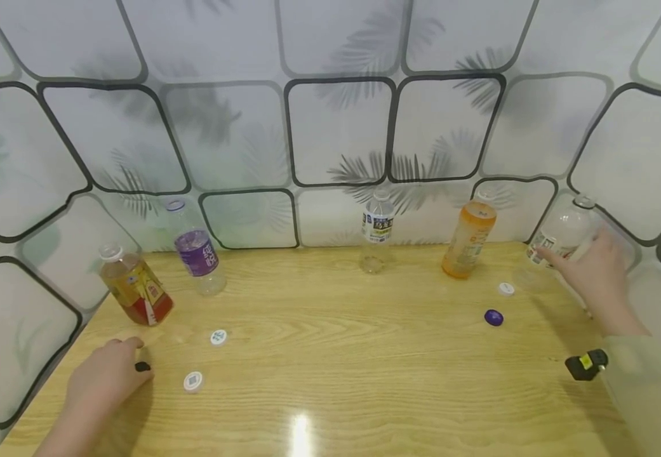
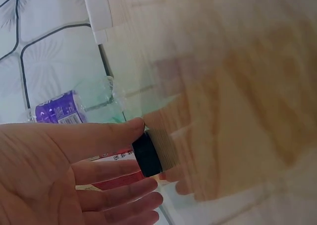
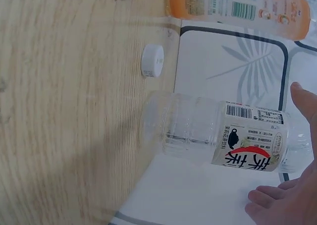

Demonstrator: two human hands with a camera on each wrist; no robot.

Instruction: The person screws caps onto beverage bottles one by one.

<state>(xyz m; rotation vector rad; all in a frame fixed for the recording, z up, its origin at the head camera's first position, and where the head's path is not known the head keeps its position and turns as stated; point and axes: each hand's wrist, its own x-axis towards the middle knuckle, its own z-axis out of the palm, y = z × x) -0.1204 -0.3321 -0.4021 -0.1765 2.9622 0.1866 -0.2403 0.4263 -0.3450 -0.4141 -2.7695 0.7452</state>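
My left hand (image 1: 107, 374) is at the table's left side, its thumb and fingers at a black bottle cap (image 2: 147, 154), pinching it by the edge. Just beyond it stands a red-brown drink bottle (image 1: 138, 289) with a yellow label and no cap. On the far right my right hand (image 1: 599, 273) is spread around a clear, uncapped bottle (image 3: 198, 126) with a white label. In the right wrist view the thumb stands apart from that bottle on one side, while the fingers lie on its other side. The bottle stands on the table.
Along the back stand a purple-labelled bottle (image 1: 195, 254), a clear bottle (image 1: 377, 228) and an orange bottle (image 1: 470, 238). Loose caps lie about: two white ones at left, including a white cap (image 1: 193, 381), another white cap (image 1: 506, 289) and a purple cap (image 1: 493, 317). Patterned cloth borders the table.
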